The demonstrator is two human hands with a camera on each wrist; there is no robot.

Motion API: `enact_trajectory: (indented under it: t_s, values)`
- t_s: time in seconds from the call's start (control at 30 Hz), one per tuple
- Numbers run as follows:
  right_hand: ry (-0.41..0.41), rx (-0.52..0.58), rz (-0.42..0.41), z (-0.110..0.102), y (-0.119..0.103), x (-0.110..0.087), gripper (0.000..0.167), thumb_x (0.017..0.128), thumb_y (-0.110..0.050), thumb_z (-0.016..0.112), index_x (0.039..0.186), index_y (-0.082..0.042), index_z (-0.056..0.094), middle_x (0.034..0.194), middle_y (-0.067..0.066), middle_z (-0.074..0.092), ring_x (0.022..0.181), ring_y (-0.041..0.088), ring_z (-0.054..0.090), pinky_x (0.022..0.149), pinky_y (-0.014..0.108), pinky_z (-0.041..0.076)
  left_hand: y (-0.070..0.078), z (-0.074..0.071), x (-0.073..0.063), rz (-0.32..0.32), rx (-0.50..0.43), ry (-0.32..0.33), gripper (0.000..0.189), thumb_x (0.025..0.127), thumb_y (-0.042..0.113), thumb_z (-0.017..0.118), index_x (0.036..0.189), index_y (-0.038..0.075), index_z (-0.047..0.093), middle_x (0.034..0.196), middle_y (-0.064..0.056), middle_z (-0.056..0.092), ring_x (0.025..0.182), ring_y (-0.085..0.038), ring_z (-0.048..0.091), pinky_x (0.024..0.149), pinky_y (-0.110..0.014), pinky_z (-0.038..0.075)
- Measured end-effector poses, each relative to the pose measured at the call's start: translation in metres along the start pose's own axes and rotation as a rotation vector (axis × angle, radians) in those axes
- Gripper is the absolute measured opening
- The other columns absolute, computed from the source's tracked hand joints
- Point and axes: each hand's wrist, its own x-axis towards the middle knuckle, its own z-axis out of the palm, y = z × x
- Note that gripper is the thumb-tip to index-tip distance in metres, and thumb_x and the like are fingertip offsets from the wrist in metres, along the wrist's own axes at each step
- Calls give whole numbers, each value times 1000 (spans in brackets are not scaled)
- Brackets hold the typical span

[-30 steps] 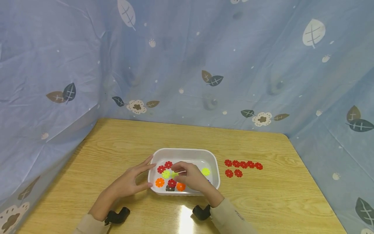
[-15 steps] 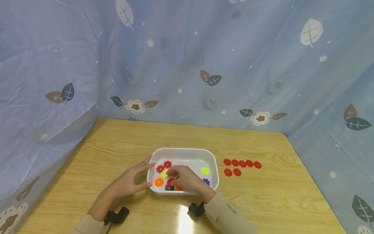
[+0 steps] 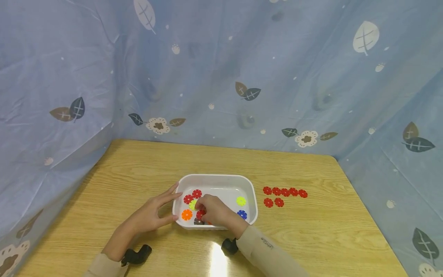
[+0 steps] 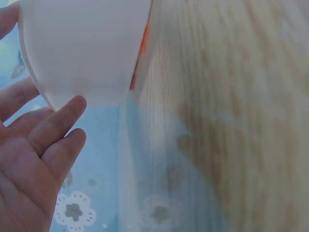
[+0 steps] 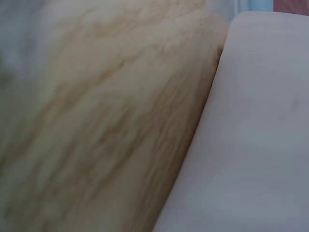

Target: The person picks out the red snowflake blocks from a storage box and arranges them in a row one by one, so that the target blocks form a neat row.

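A white plastic tray (image 3: 221, 176) holds flower-shaped plastic discs. My left hand (image 3: 151, 211) spans the tray's left end, its fingers fairly straight and touching the rim; the left wrist view shows fingertips against the white wall (image 4: 87, 53). Inside the tray, my right hand (image 3: 218, 211) reaches down with bent fingers at a red disc (image 3: 200, 214). Whether it pinches that disc is hidden. Around it lie a yellow disc (image 3: 192, 204), an orange disc (image 3: 187, 214), a dark disc (image 3: 199, 221) and two red discs (image 3: 192, 196). In the right wrist view only the tray's outer wall (image 5: 251, 125) shows, not the hand.
Right of the tray, several red discs (image 3: 285, 192) form a row on the wooden table (image 3: 311, 231), with two more red discs (image 3: 273, 202) below. A yellow disc (image 3: 241, 201) and a blue disc (image 3: 242, 214) lie in the tray's right part. A patterned curtain (image 3: 207, 69) hangs behind.
My right hand has moved left and lower in the tray, covering a yellow disc and most of an orange one, uncovering the blue disc. The left hand keeps its place on the tray.
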Motion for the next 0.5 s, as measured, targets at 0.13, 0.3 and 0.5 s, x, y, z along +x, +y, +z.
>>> enact_trajectory:
  t_s: [0.13, 0.3, 0.5]
  values:
    - [-2, -41, -6, 1, -1, 1, 27, 75, -2, 76, 100, -12, 68, 85, -5, 57, 75, 7, 49, 76, 18, 48, -1, 0, 0, -3, 4, -2, 61, 85, 33, 69, 139, 12, 49, 156, -10, 25, 136, -37, 35, 101, -59, 39]
    - [1, -63, -32, 1, -1, 1, 21, 76, -4, 76, 92, -14, 68, 81, -6, 54, 73, 7, 47, 70, 16, 46, -1, 1, 0, -8, 6, -1, 61, 85, 32, 70, 138, 11, 49, 156, -9, 26, 136, -35, 35, 100, -58, 40]
    - [4, -61, -40, 1, -1, 1, 20, 76, -4, 76, 89, -16, 65, 82, -7, 56, 75, 7, 48, 71, 16, 46, -1, 1, 0, -7, 7, 0, 61, 84, 32, 70, 138, 11, 50, 156, -10, 26, 136, -35, 35, 100, -58, 40]
